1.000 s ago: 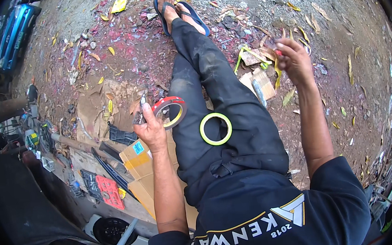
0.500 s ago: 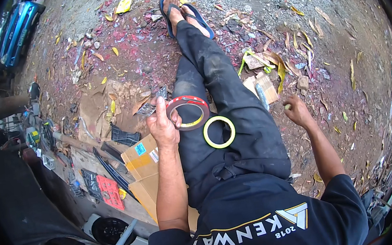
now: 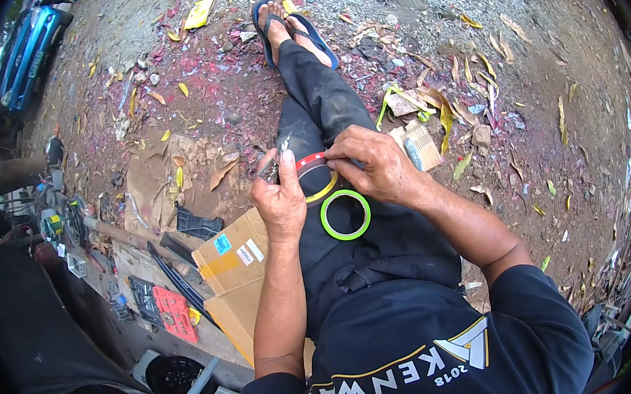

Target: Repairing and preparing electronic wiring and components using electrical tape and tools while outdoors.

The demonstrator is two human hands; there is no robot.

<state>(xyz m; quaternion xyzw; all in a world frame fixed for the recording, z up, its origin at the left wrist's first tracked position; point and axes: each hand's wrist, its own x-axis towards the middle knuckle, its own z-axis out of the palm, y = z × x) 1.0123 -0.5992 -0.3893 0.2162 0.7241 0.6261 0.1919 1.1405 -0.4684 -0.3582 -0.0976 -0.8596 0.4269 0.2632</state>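
The left hand (image 3: 279, 197) was closed around the near-left side of a red-rimmed roll of tape (image 3: 316, 175) with a yellowish inner ring, held just above the person's lap. From the top of that same hand a small, slim metal tool (image 3: 274, 163) stuck out, pointing away from the body; its exact kind could not be told. The right hand (image 3: 372, 165) met the roll from the other side, its fingers (image 3: 342, 153) curled over the upper edge and pinching the red rim, so that both hands touched the roll and nearly touched each other.

Just below the roll, a second ring of tape, bright green and round (image 3: 345, 214), lay flat on the dark trousers (image 3: 322, 113) on the person's right thigh, apart from both hands. The legs stretched away toward the top, ending in blue flip-flop sandals (image 3: 292, 32) on the gravel ground (image 3: 169, 97).

To the left of the thigh, a flattened brown cardboard box (image 3: 234, 262) with small stickers lay on the ground, touching the leg. Further left lay a black plastic part (image 3: 196, 223) and a red flat panel (image 3: 173, 313). To the right of the legs, a small tan card piece (image 3: 421, 145) rested among dry leaves (image 3: 467, 110) and scraps of litter. A blue vehicle part (image 3: 27, 46) showed at the top left corner.
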